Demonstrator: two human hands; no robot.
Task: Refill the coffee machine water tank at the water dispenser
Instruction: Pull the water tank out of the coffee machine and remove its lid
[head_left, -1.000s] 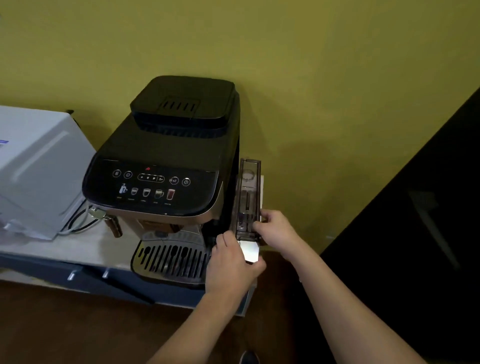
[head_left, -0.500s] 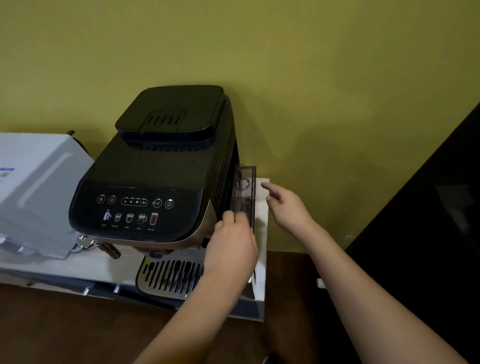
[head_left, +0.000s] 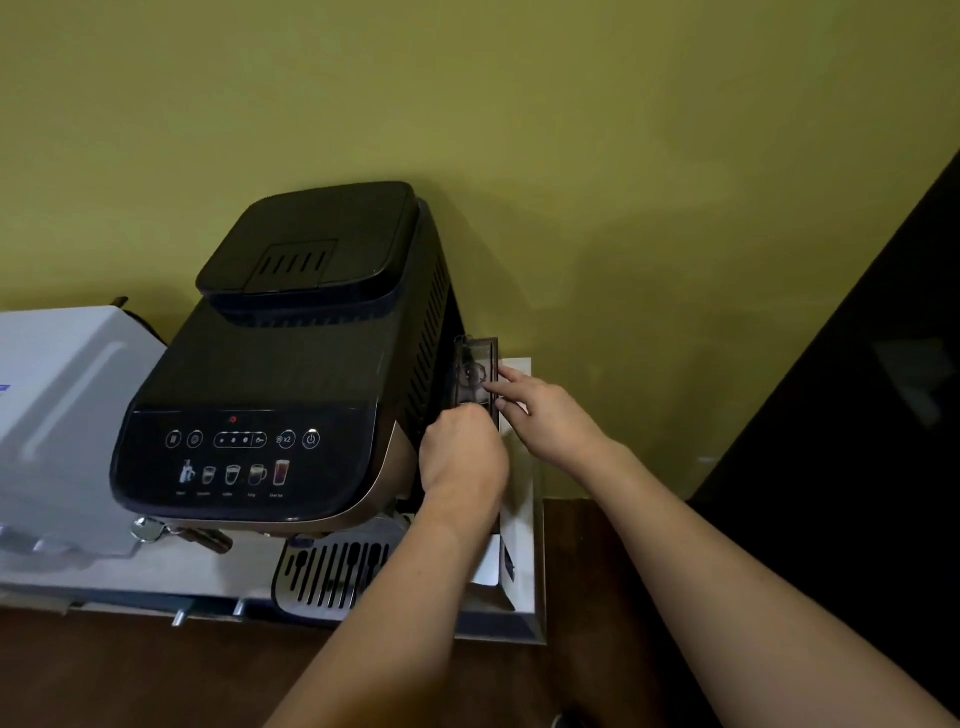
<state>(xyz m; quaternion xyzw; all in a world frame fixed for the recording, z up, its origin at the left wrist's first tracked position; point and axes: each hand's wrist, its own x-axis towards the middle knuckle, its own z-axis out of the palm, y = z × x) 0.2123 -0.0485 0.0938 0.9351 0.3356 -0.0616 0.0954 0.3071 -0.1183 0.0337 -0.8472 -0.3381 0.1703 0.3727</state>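
Change: right hand (head_left: 545, 415), off the tank a half-second ago, now fingertips its rim, uncurled | left hand (head_left: 462, 457) clamped on narrow smoky-clear plastic water tank (head_left: 475, 374), at black coffee machine's (head_left: 291, 374) 3 o'clock side | Judgement: tank seating or unseating, unclear which.

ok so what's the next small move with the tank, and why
Probably settle the right hand onto the water tank: its fingers are spread at the tank's top edge, not gripping, while the left hand holds the front beside the coffee machine.
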